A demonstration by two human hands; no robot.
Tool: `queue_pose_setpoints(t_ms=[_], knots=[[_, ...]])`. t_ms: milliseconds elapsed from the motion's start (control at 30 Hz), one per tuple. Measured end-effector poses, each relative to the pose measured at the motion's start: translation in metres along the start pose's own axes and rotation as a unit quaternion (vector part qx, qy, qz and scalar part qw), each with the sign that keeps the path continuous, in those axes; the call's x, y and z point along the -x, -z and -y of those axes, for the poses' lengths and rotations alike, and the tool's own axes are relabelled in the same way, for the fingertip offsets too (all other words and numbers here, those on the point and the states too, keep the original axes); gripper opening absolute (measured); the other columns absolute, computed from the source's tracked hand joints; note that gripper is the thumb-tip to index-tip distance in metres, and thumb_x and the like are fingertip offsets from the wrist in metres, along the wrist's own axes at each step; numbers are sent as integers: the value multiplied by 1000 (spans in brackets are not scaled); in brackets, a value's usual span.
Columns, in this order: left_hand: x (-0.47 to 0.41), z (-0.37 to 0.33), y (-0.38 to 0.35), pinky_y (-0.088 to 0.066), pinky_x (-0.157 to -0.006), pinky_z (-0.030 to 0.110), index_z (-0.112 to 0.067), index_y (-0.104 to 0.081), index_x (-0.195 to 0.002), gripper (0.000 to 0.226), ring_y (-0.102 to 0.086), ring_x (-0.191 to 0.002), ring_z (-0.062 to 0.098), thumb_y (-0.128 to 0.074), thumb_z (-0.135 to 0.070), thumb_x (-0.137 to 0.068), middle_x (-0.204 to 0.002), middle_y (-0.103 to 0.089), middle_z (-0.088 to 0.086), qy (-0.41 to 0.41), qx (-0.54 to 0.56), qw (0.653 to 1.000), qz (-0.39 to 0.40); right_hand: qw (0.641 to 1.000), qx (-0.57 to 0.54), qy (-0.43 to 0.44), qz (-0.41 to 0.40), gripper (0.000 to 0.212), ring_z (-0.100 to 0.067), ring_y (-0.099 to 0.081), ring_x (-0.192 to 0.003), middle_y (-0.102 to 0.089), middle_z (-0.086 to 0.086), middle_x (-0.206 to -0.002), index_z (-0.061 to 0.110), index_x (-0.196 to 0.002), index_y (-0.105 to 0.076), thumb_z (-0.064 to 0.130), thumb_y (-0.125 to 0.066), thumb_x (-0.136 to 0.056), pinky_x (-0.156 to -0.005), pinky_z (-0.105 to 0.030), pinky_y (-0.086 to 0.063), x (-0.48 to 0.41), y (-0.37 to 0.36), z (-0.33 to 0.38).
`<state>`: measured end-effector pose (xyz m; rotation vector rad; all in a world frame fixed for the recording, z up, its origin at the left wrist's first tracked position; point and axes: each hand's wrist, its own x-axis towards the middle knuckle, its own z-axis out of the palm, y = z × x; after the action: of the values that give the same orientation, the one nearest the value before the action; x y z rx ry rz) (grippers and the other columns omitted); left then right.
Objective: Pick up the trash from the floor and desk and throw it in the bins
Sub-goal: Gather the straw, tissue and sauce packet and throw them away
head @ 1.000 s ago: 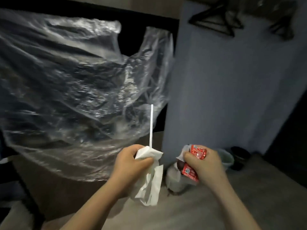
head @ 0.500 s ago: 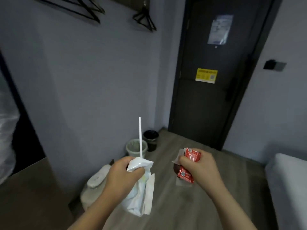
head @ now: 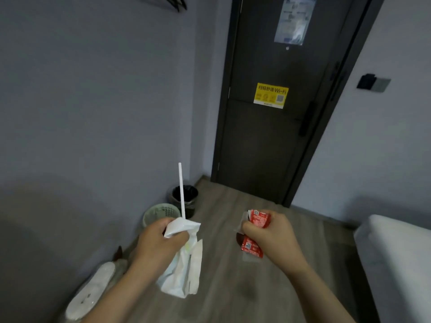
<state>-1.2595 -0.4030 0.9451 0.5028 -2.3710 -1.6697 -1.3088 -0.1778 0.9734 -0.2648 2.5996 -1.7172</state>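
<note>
- left hand (head: 161,241) grips white wrapper (head: 182,271) with straw (head: 181,190) upright
- right hand (head: 268,236) clutches red packets (head: 253,234)
- green bin (head: 161,213) and black bin (head: 185,197) far, by wall near door (head: 279,136)

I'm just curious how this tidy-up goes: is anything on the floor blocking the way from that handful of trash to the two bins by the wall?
Nothing visible does. The wooden floor between the hands and the bins looks bare. The light green bin and black bin stand open-topped against the wall, just ahead of the left hand with its white wrapper.
</note>
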Motion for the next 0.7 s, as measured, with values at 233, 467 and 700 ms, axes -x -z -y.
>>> queue_pose_setpoints(t_ms=[233, 467, 700], knots=[[-134, -4, -56, -43, -53, 19, -17, -68, -71, 7, -59, -56, 0, -68, -12, -75, -70, -69, -2, -13, -18, 1000, 20, 1000, 15, -17, -17, 22, -13, -59, -50, -60, -7, -58, 1, -71, -61, 19, -71, -77, -49, -18, -51, -138, 14, -37], [-267, -27, -117, -45, -60, 30, -18, -66, -72, 7, -64, -69, 20, -67, -15, -78, -70, -68, 2, 9, -52, 999, -11, 1000, 14, 11, 26, 24, -7, -53, -45, -55, 1, -51, 14, -59, -53, 17, -70, -76, -46, -15, -45, -304, 25, -66], [-380, -40, -156, -44, -56, 28, -19, -65, -72, 21, -61, -64, 17, -60, -35, -60, -68, -66, 1, 39, -48, 998, -30, 997, 9, 28, 78, 42, -1, -44, -39, -48, 8, -43, 27, -45, -44, 12, -69, -75, -42, -11, -38, -441, 17, -85]])
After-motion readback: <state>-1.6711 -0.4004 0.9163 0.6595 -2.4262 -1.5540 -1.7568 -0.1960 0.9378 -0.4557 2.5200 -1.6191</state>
